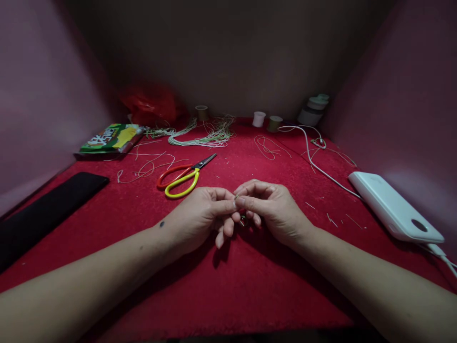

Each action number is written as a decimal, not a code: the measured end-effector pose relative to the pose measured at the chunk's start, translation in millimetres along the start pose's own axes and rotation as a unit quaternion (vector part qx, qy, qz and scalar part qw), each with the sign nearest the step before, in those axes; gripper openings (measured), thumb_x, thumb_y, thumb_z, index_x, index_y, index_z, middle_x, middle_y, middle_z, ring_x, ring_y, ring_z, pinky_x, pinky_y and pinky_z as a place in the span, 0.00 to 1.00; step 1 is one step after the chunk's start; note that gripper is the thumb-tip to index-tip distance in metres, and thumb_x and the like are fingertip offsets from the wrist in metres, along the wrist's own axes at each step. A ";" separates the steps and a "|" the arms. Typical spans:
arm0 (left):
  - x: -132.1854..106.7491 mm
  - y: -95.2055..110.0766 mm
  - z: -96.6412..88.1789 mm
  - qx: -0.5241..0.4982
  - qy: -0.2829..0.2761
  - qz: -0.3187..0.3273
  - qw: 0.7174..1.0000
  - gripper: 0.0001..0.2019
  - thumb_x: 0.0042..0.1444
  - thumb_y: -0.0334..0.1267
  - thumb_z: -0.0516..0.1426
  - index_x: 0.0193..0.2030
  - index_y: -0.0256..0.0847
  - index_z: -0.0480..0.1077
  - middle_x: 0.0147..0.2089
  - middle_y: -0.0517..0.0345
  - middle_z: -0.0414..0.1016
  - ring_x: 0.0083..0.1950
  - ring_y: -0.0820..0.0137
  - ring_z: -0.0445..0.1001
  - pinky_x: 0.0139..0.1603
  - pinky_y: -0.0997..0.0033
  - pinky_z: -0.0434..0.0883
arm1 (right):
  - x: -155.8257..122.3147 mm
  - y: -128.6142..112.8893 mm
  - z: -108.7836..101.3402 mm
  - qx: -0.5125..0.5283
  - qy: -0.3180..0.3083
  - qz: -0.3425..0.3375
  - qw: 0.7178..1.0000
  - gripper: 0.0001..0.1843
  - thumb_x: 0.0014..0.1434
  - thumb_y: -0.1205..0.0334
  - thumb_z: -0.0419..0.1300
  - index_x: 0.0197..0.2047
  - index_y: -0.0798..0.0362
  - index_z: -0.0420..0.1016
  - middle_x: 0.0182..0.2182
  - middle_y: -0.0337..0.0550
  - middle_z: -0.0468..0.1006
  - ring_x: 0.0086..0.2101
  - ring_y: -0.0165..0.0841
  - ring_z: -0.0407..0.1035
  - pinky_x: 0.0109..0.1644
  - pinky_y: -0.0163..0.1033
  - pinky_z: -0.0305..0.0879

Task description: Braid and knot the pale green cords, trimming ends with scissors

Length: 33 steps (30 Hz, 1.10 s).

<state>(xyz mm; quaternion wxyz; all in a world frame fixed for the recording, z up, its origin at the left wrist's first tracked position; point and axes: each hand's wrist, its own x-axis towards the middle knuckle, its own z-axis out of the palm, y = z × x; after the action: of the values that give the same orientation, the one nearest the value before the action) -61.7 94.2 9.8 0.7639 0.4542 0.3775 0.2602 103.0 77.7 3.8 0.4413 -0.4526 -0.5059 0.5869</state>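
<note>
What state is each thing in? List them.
Left hand, pinching
Right hand, pinching
Small piece, pinched between them, mostly hidden
Scissors, lying, blades apparently closed
Thread bundle, loosely looped
White spool, upright
Left brown spool, upright
Right brown spool, upright
Packet, lying; sealed or open unclear
Red bag, crumpled
Bottle, capped
Power bank, plugged into cable

Over a red cloth (285, 286), the left hand (200, 212) and right hand (276, 207) meet at the fingertips, pinching a tiny piece (236, 196) too small to identify; a small glinting object (243, 220) shows beneath, toward six o'clock. From the hands, red-and-yellow-handled scissors (182, 184) lie at ten, blades toward two; pale threads (203, 141) at eleven; an olive thread spool (274, 125) at one; a white power bank (389, 202) at three.
</note>
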 end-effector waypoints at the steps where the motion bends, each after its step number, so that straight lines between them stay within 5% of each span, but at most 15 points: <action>1: -0.2 -0.3 0.0 0.004 0.001 0.000 1.000 0.10 0.55 0.37 0.58 0.26 0.35 0.69 0.15 0.60 0.71 0.11 0.78 0.65 0.11 0.83 0.62 | -0.1 -0.3 0.0 -0.008 0.001 -0.003 1.000 0.10 0.51 0.59 0.65 0.34 0.57 0.74 0.21 0.37 0.73 0.17 0.22 0.60 0.18 0.28 0.54; 19: -2.9 1.4 6.9 0.047 0.019 -0.004 0.999 0.06 0.55 0.32 0.55 0.28 0.38 0.65 0.18 0.63 0.70 0.10 0.79 0.63 0.07 0.84 0.59 | 0.3 4.0 3.1 0.030 0.013 -0.029 0.999 0.09 0.55 0.59 0.61 0.31 0.58 0.72 0.18 0.35 0.68 0.15 0.21 0.58 0.16 0.28 0.51; 33: -5.0 4.1 4.6 0.048 0.061 0.022 0.997 0.08 0.56 0.38 0.58 0.29 0.37 0.67 0.15 0.68 0.64 0.10 0.83 0.57 0.09 0.86 0.54 | 3.0 2.1 -0.5 -0.006 0.015 -0.040 0.999 0.12 0.58 0.56 0.60 0.32 0.57 0.71 0.18 0.35 0.69 0.16 0.22 0.59 0.18 0.29 0.52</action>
<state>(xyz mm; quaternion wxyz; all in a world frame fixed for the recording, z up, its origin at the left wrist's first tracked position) -61.1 90.0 16.6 0.7106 0.4820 0.4254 0.2859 102.8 80.4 1.5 0.4695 -0.4431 -0.5202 0.5592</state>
